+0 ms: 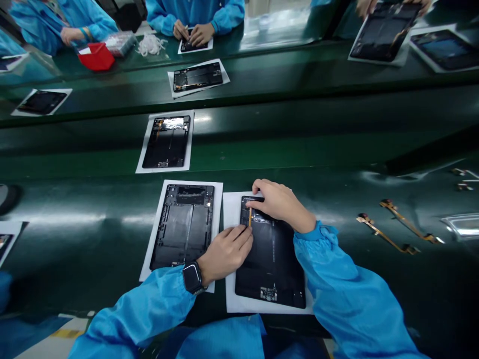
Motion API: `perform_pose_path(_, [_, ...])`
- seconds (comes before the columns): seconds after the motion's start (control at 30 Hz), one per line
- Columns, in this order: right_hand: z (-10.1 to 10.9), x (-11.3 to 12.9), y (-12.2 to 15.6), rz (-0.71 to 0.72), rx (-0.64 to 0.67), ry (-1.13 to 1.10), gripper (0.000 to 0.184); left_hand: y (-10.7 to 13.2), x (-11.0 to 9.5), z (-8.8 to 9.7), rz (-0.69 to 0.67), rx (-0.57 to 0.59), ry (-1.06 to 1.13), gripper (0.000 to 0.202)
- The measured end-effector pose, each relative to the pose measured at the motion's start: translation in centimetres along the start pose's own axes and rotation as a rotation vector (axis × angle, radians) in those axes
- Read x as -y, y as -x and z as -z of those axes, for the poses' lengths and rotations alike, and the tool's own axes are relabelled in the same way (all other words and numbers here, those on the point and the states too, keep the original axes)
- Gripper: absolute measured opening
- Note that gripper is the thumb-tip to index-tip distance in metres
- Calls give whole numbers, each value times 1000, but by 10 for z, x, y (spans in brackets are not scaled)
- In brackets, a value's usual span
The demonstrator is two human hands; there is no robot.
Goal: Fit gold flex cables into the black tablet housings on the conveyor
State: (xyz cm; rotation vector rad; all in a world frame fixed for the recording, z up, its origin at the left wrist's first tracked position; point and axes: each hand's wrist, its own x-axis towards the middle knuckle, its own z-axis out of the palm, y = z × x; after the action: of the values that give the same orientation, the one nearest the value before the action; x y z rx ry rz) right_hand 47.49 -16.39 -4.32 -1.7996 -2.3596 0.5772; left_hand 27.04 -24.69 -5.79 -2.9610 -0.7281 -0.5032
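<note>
1. Well, the ribbon (250, 217) lies at the upper left of the tablet (258, 262).
2. Left hand (227, 253) and right hand (280, 202), fingers curled, meet its ends; whether pinching, I can't tell.
3. Best keep it flat.

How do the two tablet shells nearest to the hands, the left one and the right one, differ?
The left hand and right hand reach the right shell's upper part; the left shell is only partly covered, near its bottom. An orange strip shows on the right shell, none on the left shell. The left shell looks greyer than the right shell. Both lie on white sheets.
</note>
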Motion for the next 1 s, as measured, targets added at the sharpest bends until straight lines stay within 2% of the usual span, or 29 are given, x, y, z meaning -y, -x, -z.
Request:
perform_pose_path(0.17, [1,2,0,-2,-5,9,29,2,2,3,17,57,80,23])
perform_pose_path(0.23, [3,2,2,1,-12,12,27,4,6,5,85,29,214,27])
perform_pose_path(0.3, [6,1,6,12,-12,-19,16,6,12,6,162,-34,348,29])
perform_pose_path(0.37, [10,1,9,37,7,-80,11,7,16,5,200,-67,406,31])
perform_pose_path(0.43, [16,2,13,65,52,-130,24,7,18,5,174,-27,388,31])
perform_pose_path(0.5, [23,6,17,84,102,-149,30,6,17,5,119,58,328,29])
perform_pose_path(0.6, [36,14,24,57,131,-178,27,3,13,8,74,154,226,30])
perform_pose_path(0.7, [45,21,33,6,142,-269,18,5,10,14,55,174,199,31])
perform_pose_path(0.8, [41,23,48,-19,152,-355,11,13,9,19,50,154,272,28])
perform_pose_path(0.9, [27,26,69,-39,107,-324,16,24,8,19,74,127,347,30])
perform_pose_path(1.0, [11,34,88,-29,54,-295,12,32,7,18,100,109,387,32])
